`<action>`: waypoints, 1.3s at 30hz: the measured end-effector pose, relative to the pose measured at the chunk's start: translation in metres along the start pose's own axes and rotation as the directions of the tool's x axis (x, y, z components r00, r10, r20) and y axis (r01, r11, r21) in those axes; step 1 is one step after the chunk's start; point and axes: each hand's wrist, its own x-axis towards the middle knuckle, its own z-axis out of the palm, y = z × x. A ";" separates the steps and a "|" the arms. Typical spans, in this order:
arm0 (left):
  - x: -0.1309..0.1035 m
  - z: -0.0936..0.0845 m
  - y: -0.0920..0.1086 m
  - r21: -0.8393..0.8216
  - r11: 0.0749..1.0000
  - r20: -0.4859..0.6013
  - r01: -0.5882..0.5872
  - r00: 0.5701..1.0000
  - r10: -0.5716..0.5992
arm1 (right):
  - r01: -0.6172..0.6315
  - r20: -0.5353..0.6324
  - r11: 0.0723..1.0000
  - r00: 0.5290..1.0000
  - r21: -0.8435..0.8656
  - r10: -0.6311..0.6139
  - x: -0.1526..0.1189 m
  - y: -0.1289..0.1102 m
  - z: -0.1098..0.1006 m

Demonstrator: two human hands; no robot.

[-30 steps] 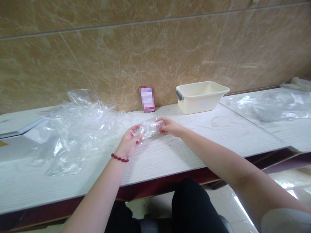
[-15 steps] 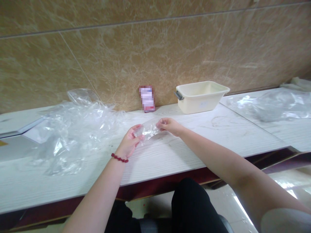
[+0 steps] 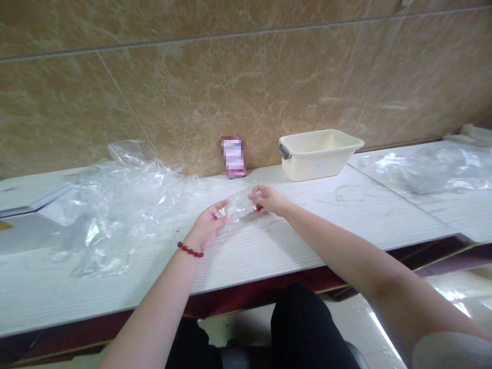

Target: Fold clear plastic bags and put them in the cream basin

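Note:
A small clear plastic bag is stretched between my two hands, just above the white wood-grain tabletop. My left hand pinches its left end between thumb and fingers; a dark red bead bracelet circles that wrist. At the bag's right end, my right hand is closed in a pinch on the plastic. To the left of my hands lies a crumpled heap of clear plastic bags.
A cream plastic bin with a grey handle clip stands against the marbled wall at the right. A phone-like object, its face blurred, leans on the wall. More clear plastic lies far right; a white box sits far left.
My left hand has shifted slightly right and my right fingers have changed their pinch a little. The bag between them is slightly less spread. Everything else stays in place.

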 end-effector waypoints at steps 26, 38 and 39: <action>-0.004 -0.001 0.004 0.021 1.000 0.010 0.019 1.000 -0.019 | 0.042 0.041 0.984 0.998 0.171 -0.050 0.008 0.010 -0.007; 0.002 -0.003 0.000 0.174 0.984 -0.069 -0.042 0.996 0.054 | 0.018 0.096 0.995 0.995 0.102 -0.028 0.002 0.002 -0.011; 0.002 -0.003 -0.001 0.206 0.977 -0.082 -0.060 0.994 0.078 | 0.021 0.126 0.993 0.991 0.120 -0.036 0.001 0.001 -0.012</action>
